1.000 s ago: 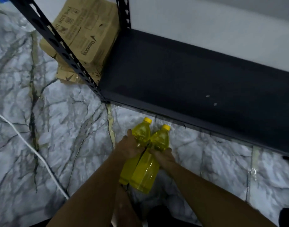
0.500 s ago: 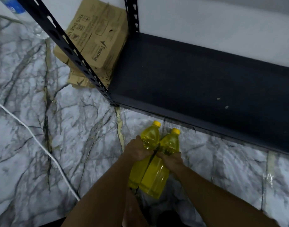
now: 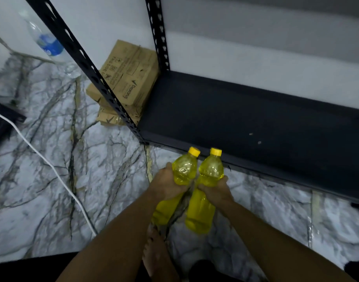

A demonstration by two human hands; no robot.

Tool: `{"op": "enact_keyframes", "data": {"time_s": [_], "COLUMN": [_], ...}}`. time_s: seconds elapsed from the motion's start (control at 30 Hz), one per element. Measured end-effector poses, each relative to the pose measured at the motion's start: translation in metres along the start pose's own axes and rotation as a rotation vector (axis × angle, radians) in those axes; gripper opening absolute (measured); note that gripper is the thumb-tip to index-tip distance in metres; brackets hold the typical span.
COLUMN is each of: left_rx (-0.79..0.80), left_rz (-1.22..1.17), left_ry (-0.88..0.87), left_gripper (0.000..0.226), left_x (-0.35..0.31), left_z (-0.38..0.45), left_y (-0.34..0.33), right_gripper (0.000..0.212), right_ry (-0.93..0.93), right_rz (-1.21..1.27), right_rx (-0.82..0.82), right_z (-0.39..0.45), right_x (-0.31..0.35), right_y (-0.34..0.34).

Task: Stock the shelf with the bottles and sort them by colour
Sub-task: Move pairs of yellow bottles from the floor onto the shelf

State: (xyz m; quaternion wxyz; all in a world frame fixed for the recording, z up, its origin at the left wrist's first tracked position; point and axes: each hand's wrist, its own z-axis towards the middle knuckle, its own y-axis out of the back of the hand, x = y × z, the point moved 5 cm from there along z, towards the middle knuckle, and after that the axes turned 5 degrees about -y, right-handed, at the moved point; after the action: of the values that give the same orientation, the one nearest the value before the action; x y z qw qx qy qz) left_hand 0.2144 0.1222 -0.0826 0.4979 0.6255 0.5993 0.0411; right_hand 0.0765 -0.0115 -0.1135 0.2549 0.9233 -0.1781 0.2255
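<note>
1. Left hand [image 3: 167,185] grips one yellow-capped plastic bottle of yellow liquid [image 3: 181,176], just short of the dark metal shelf board [image 3: 255,119]
2. Right hand [image 3: 217,190] grips its twin bottle [image 3: 210,176], beside the first
3. Judged step: carrying both to the shelf; next, stand them upright together on the board

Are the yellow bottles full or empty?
Full, or nearly: yellow liquid fills both bottles almost up to their caps.
</note>
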Motion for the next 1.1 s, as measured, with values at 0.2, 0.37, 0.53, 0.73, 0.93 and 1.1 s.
{"op": "enact_keyframes", "data": {"time_s": [0.2, 0.37, 0.53, 0.73, 0.93, 1.1], "left_rx": [-0.154, -0.291, -0.372, -0.443, -0.418, -0.420], "left_rz": [-0.035, -0.052, -0.096, -0.190, -0.263, -0.296], "left_ry": [-0.122, -0.278, -0.421, -0.548, -0.699, -0.810], "left_gripper": [0.074, 0.059, 0.057, 0.057, 0.061, 0.064], "left_x": [-0.071, -0.140, -0.200, -0.250, -0.297, -0.351], "left_z": [-0.038, -0.086, -0.122, -0.156, -0.192, -0.226], "left_y": [0.058, 0.105, 0.145, 0.170, 0.193, 0.217], "right_gripper": [0.079, 0.066, 0.067, 0.069, 0.072, 0.076], "right_ry": [0.182, 0.378, 0.540, 0.636, 0.774, 0.888], "right_rz": [-0.014, -0.103, -0.081, 0.099, 0.149, 0.147], "right_rx": [-0.040, -0.117, -0.181, -0.256, -0.327, -0.396], "right_z": [-0.048, -0.113, -0.164, -0.214, -0.274, -0.332], "right_x": [0.048, 0.085, 0.115, 0.129, 0.144, 0.163], "right_y": [0.058, 0.129, 0.179, 0.221, 0.271, 0.321]}}
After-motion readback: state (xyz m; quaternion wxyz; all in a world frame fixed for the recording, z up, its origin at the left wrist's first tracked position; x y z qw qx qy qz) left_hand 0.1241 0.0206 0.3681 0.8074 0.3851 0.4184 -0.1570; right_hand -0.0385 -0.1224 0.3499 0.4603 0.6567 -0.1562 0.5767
